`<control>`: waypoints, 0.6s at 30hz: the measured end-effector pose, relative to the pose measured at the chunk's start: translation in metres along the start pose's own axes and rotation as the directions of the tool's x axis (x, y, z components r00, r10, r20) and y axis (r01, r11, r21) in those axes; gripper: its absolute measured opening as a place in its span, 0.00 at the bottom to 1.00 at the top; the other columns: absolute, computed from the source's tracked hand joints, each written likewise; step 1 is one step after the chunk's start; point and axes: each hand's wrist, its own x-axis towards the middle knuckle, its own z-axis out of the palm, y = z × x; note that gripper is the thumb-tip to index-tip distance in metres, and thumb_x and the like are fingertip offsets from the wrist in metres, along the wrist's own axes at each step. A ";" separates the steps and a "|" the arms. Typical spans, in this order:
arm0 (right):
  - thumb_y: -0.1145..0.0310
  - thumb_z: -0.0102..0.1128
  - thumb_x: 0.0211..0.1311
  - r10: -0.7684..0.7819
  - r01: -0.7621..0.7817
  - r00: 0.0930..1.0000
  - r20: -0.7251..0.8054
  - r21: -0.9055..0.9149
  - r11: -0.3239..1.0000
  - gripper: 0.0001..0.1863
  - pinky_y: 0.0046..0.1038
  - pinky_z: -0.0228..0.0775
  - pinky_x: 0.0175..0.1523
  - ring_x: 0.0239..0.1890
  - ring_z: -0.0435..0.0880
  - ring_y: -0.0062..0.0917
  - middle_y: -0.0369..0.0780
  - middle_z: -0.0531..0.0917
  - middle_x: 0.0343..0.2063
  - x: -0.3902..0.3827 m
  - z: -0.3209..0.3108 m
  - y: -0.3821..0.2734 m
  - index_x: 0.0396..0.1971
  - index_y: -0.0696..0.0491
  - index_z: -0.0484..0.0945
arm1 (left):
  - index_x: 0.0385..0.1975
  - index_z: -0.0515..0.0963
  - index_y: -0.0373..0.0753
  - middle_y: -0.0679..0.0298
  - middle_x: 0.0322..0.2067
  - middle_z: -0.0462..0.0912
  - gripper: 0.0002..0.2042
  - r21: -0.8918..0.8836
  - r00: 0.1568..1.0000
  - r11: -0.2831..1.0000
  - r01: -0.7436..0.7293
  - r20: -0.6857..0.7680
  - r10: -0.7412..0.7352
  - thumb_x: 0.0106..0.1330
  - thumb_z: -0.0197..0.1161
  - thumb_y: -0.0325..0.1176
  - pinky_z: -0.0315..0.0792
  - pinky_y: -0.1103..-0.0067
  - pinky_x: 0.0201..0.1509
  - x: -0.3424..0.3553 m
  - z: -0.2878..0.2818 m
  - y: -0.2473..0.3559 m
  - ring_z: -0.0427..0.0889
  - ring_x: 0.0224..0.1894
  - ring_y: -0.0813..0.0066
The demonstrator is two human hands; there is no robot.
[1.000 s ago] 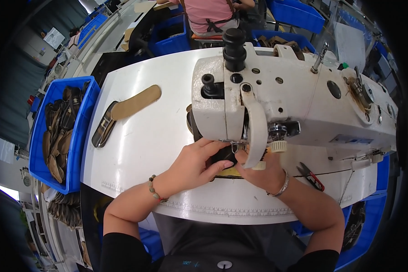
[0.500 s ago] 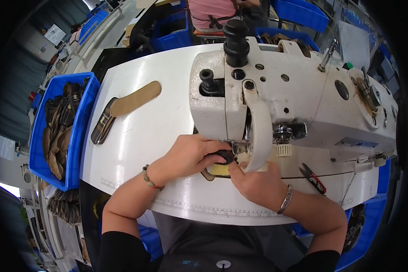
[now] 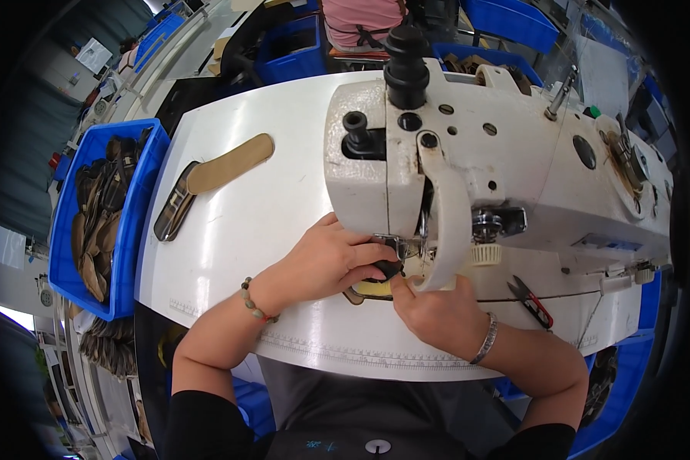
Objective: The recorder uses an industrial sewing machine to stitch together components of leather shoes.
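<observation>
Under the needle area of a white sewing machine (image 3: pixel 356 192) lies a small dark shoe piece (image 3: pixel 389 268) with a yellow lining (image 3: pixel 374 288) and a tan edge. My left hand (image 3: pixel 326 257) pinches its dark edge between thumb and fingers, close to the presser foot. My right hand (image 3: pixel 437 310) has thumb and forefinger pressed together at the right side of the same piece; the machine's curved white lever hides part of the fingers. Most of the piece is covered by my hands.
Two insole-shaped pieces, one tan (image 3: pixel 234 162) and one dark plaid (image 3: pixel 176 203), overlap at the table's left. Beside them stands a blue crate (image 3: pixel 147 222) full of shoe parts. Red-handled thread snips (image 3: pixel 530 303) lie right of my right hand. A person in pink (image 3: pixel 360 23) sits beyond.
My left fingers have shifted slightly right with the dark edge, and less yellow lining shows. The machine appears a little farther right and lower in the picture. My right hand has barely moved.
</observation>
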 end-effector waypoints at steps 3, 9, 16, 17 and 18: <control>0.72 0.60 0.46 -0.009 0.008 1.000 -0.004 -0.030 1.000 0.18 0.28 0.67 0.19 0.11 0.75 0.24 0.35 0.75 0.10 0.001 -0.002 -0.001 0.39 0.60 0.84 | 0.43 0.84 0.49 0.71 0.42 0.83 0.14 0.006 0.999 1.000 0.027 0.022 -0.028 0.56 0.70 0.38 0.69 0.70 0.56 -0.001 0.003 -0.001 0.80 0.50 0.68; 0.71 0.60 0.46 -0.015 0.014 1.000 -0.008 -0.054 0.998 0.18 0.28 0.67 0.19 0.12 0.76 0.24 0.36 0.78 0.14 0.001 0.001 -0.001 0.40 0.61 0.83 | 0.40 0.85 0.49 0.73 0.41 0.83 0.11 -0.072 0.997 0.995 0.072 -0.003 -0.073 0.57 0.70 0.38 0.67 0.72 0.51 -0.005 0.015 -0.009 0.79 0.49 0.70; 0.71 0.60 0.54 0.108 -0.108 0.994 -0.004 -0.025 0.994 0.16 0.31 0.71 0.22 0.19 0.81 0.27 0.37 0.83 0.22 0.001 0.016 0.010 0.43 0.56 0.83 | 0.39 0.87 0.50 0.75 0.43 0.85 0.11 -0.315 0.980 0.944 0.101 -0.130 -0.148 0.56 0.71 0.39 0.64 0.73 0.48 0.007 0.018 -0.022 0.78 0.50 0.72; 0.71 0.60 0.56 0.184 -0.181 0.983 -0.022 0.094 0.979 0.15 0.32 0.73 0.24 0.19 0.81 0.28 0.37 0.83 0.23 0.003 0.016 0.009 0.44 0.56 0.83 | 0.39 0.87 0.50 0.75 0.43 0.85 0.11 -0.315 0.980 0.944 0.100 -0.131 -0.148 0.56 0.71 0.39 0.64 0.73 0.48 0.007 0.018 -0.023 0.78 0.50 0.72; 0.71 0.60 0.56 0.183 -0.180 0.983 -0.022 0.093 0.979 0.15 0.32 0.73 0.24 0.19 0.81 0.28 0.37 0.83 0.23 0.003 0.017 0.009 0.44 0.56 0.83 | 0.38 0.87 0.50 0.74 0.42 0.85 0.11 -0.287 0.979 0.954 0.090 -0.152 -0.138 0.55 0.71 0.39 0.65 0.73 0.47 0.008 0.018 -0.024 0.79 0.50 0.71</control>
